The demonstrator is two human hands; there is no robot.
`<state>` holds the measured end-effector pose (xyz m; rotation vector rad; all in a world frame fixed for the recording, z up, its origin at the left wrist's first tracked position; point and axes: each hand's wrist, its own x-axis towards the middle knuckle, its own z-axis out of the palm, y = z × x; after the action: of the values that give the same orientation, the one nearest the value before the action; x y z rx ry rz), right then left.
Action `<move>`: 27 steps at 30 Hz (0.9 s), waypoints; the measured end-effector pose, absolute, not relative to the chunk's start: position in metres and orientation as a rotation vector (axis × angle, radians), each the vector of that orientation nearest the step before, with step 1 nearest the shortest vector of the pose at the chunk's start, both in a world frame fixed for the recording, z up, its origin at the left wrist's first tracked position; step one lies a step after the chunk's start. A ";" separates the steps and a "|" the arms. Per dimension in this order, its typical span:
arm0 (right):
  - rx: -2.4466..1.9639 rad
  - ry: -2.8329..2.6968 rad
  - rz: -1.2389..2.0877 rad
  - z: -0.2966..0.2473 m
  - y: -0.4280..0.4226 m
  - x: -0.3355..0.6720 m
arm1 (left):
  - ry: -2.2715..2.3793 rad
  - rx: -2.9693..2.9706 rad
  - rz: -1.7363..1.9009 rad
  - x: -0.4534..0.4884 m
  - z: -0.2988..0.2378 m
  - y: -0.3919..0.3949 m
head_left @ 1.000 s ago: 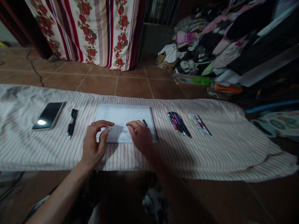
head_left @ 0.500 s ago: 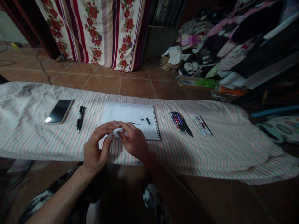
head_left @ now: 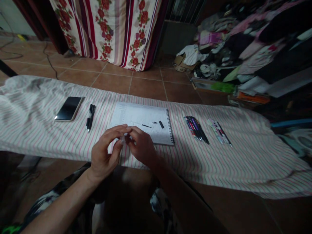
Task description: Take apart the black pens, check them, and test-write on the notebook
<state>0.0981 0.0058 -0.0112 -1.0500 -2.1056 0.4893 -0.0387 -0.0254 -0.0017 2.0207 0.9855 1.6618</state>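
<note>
My left hand (head_left: 106,151) and my right hand (head_left: 140,143) meet over the near edge of a spiral notebook (head_left: 138,112). Between their curled fingers is a small clear, tube-like piece (head_left: 122,139), mostly hidden; its exact kind is unclear. My left thumb and fingers close on it, and the right fingertips press in from the other side. On the open page lie a thin dark refill-like stick (head_left: 147,126), a tiny dark part (head_left: 155,123) and a short black cap-like piece (head_left: 161,124).
The striped cloth (head_left: 207,169) covers a long low surface. To the left lie a phone (head_left: 69,109) and black pens (head_left: 90,118). On the right are a group of dark pens (head_left: 196,130) and some pale patterned pens (head_left: 220,132). Clothes (head_left: 191,55) are piled beyond.
The view has shifted, so the tabletop things appear further right. Both hands stay together around the clear piece, which shows slightly more upright between the fingers.
</note>
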 end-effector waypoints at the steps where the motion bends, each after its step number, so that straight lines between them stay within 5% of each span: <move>1: -1.048 -2.098 0.485 -0.011 0.005 0.098 | 0.970 2.013 1.665 -0.039 -0.002 -0.026; 27: -1.223 -1.651 1.113 -0.011 0.007 0.094 | 1.082 1.700 1.666 -0.038 -0.013 -0.026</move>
<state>0.0943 0.0072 -0.0114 -1.2226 -1.6514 1.1132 -0.0377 -0.0256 -0.0125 1.6998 1.0818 1.6656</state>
